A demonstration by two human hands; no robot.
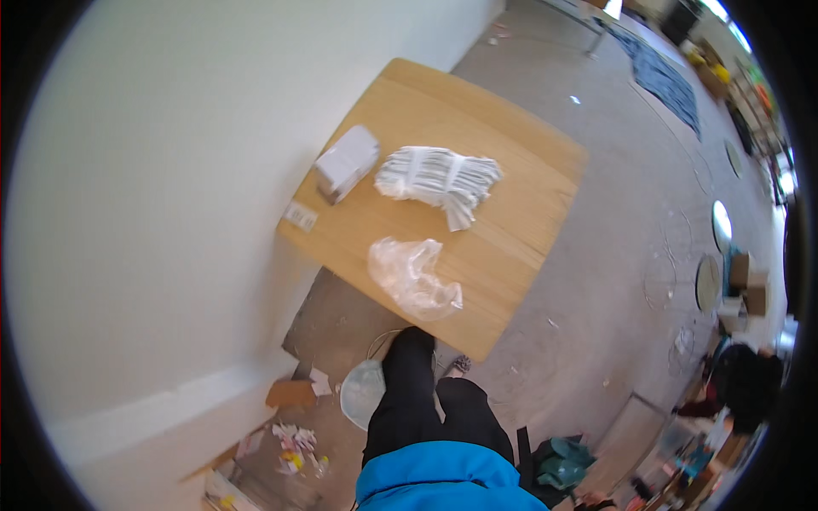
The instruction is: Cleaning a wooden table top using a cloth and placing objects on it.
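Observation:
Neither of my hands shows in the head view. In front of my knees stands a light wooden table (520, 170). On it lies a bundle of white, thin strips or folded sheets (439, 177), bound with pale bands, one loose end hanging toward me. Left of the bundle sits a small white box (348, 162) with a brownish side. Nearer to me, a crumpled clear plastic bag (413, 277) rests by the table's near edge. A small white labelled piece (300, 215) lies at the left corner.
A white wall (170, 170) runs along the left. Beside my legs stands a pale bucket (362, 393); scraps (296, 443) litter the floor behind it. A dark green bag (567, 462) lies right of me. Farther right are a person in dark clothes (741, 383) and cardboard boxes (754, 298).

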